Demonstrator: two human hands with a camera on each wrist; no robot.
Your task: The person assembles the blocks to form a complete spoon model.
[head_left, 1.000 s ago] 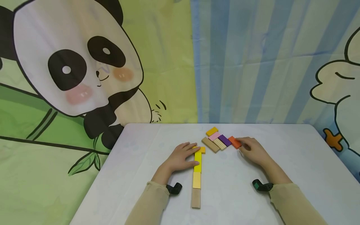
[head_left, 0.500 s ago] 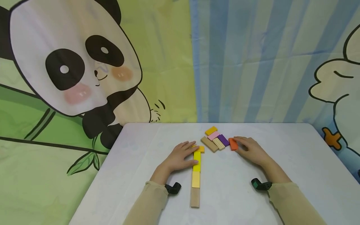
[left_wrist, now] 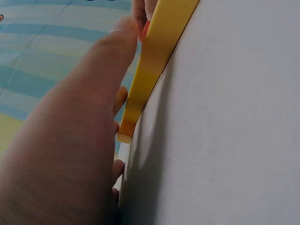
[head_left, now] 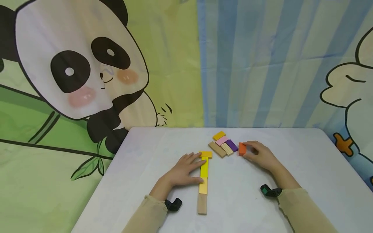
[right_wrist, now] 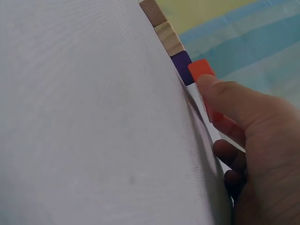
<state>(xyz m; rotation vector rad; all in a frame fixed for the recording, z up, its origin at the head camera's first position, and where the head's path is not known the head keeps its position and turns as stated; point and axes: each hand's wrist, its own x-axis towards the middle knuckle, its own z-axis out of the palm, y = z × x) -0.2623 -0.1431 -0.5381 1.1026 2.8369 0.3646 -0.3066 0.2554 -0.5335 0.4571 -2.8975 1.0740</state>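
My right hand [head_left: 262, 156] pinches an orange block [head_left: 242, 149] between thumb and fingers, just right of a purple block [head_left: 231, 145]. In the right wrist view the thumb [right_wrist: 229, 96] lies on the orange block's face. My left hand [head_left: 181, 172] spreads over a straight row of blocks, its fingers extended. Its fingertips overlap a bright yellow block [head_left: 204, 170], and its thumb reaches a pale yellow block [head_left: 203, 188]. A deeper yellow block [head_left: 207, 154] lies crosswise at the row's far end, and a plain wooden block [head_left: 202, 204] forms the near end.
Left of the purple block, a cluster holds a yellow block [head_left: 219, 135], a pink block [head_left: 222, 140], a ridged wooden block [head_left: 227, 149] and a longer brown block [head_left: 217, 149]. All lie on a white table [head_left: 244, 200], with a printed curtain [head_left: 247, 64] behind its far edge.
The orange block has turned from slanting beside the purple block to standing straight and apart from it, in my right hand. My left hand has slid nearer along the row.
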